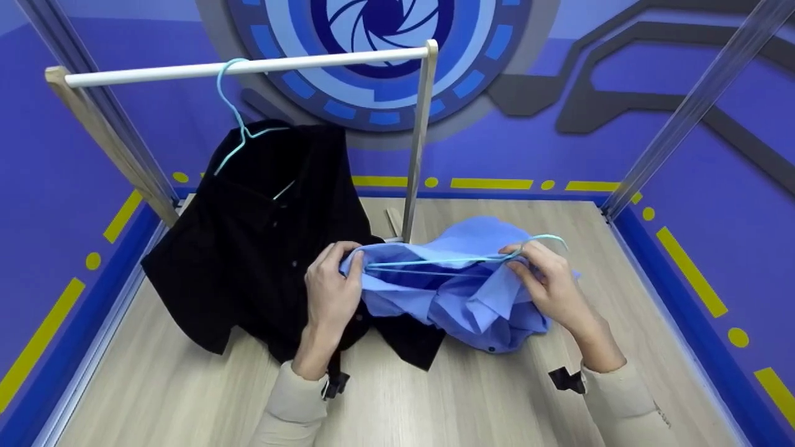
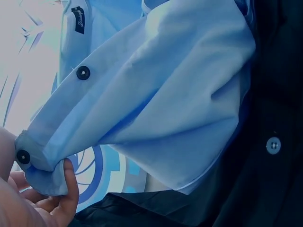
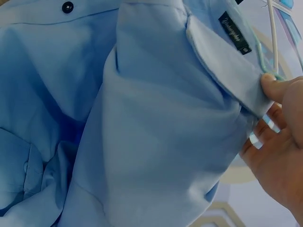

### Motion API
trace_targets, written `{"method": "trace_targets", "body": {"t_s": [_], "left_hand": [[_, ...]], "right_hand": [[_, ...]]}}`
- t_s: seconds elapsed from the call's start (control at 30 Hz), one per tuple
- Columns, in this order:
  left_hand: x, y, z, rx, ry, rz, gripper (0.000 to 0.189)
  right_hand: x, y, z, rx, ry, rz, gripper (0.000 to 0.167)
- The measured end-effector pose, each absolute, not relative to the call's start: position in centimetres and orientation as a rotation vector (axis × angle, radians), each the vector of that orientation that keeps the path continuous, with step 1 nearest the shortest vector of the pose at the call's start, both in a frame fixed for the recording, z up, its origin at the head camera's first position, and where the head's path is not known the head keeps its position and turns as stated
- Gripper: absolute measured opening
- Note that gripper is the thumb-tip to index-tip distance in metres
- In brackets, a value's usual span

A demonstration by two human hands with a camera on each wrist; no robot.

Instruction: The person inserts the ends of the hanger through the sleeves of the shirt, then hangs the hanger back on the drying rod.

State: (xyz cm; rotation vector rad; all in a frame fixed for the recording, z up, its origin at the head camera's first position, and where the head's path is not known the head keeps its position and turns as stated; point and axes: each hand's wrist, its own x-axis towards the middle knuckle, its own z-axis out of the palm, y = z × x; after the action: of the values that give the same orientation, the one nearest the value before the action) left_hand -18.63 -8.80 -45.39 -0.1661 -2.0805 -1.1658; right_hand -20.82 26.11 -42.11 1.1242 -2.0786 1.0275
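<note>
A light-blue shirt (image 1: 397,298) with dark buttons is held up above the table, its opening spread between both hands. My left hand (image 1: 330,288) pinches the shirt's edge at the left, thumb on the near side; in the left wrist view a dark button (image 2: 22,157) shows beside that grip. Inside the opening lies a thin mint-green hanger (image 1: 435,261), its hook free of the rod at the right. My right hand (image 1: 553,285) pinches the hanger just below its hook. In the right wrist view the collar (image 3: 227,66) with a black label lies against that hand's fingers.
To the left, a black shirt (image 1: 261,248) hangs on another mint-green hanger (image 1: 239,121) from the white rod (image 1: 329,61) of a wooden rack. Its lower part spreads over the wood-grain table (image 1: 397,397). Blue printed walls (image 1: 509,149) enclose the table.
</note>
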Motion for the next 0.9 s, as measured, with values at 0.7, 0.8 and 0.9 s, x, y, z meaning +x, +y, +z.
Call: {"method": "trace_targets", "body": {"t_s": [0.7, 0.8, 0.9], "left_hand": [[-19.4, -9.8, -44.7, -0.09, -2.112, -1.265, 0.004], [-19.4, -9.7, -44.5, -0.09, -2.108, -1.272, 0.004], [-19.3, -9.7, -44.4, -0.09, -2.109, -1.279, 0.005]], "right_hand": [[-21.6, 27.3, -43.2, 1.32, -2.052, 0.964, 0.019], [-21.6, 27.2, -43.2, 1.309, -2.034, 0.918, 0.022], [-21.6, 26.9, -43.4, 1.294, -2.014, 0.882, 0.025]]}}
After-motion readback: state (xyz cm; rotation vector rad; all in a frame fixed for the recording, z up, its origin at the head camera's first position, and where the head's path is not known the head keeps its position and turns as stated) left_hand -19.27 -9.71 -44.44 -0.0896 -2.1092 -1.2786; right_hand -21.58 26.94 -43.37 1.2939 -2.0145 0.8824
